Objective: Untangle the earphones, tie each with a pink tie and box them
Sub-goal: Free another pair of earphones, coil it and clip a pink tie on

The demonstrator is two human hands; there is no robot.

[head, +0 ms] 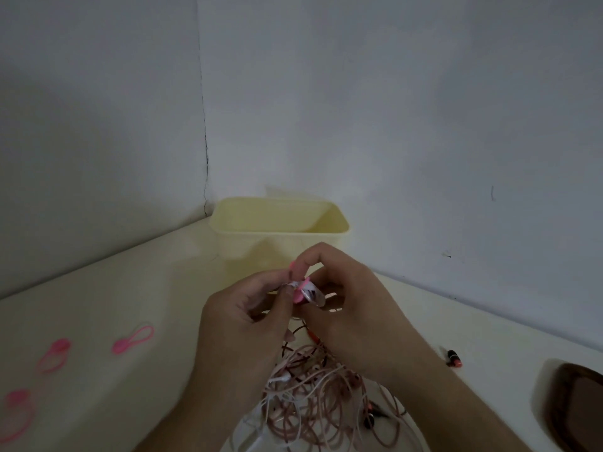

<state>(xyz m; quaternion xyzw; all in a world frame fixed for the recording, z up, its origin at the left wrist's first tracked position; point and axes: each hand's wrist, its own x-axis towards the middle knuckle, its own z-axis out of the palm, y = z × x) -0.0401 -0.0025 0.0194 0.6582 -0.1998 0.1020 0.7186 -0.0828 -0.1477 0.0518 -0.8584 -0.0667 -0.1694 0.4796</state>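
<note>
Fingers [295, 267] of both hands met above the surface [137, 288], pinching a small coiled white earphone bundle [310, 293] w/ a pink tie [298, 293] wrapped on it. Left hand [248, 314] gripped the bundle from the left, thumb and forefinger curled tight; right hand [346, 298] arched over it, forefinger tip pressed down on the tie, other fingers curled beneath. Bundle was held in the air just in front of the yellow box [280, 230], not inside it. Below the wrists, a tangle of earphones [319, 396], pinkish-brown and white cords, lay on the surface, reaching to the bottom edge. Three spare ties lay well apart to the left: one [132, 339] nearest the hands, one [54, 353] further left, one [16, 412] at the left edge. A small red-and-black item [452, 357] lay to the right, type unclear; a dark brown tray [577, 402] was cut off at the right edge. The box stood in the wall corner [205, 190].
</note>
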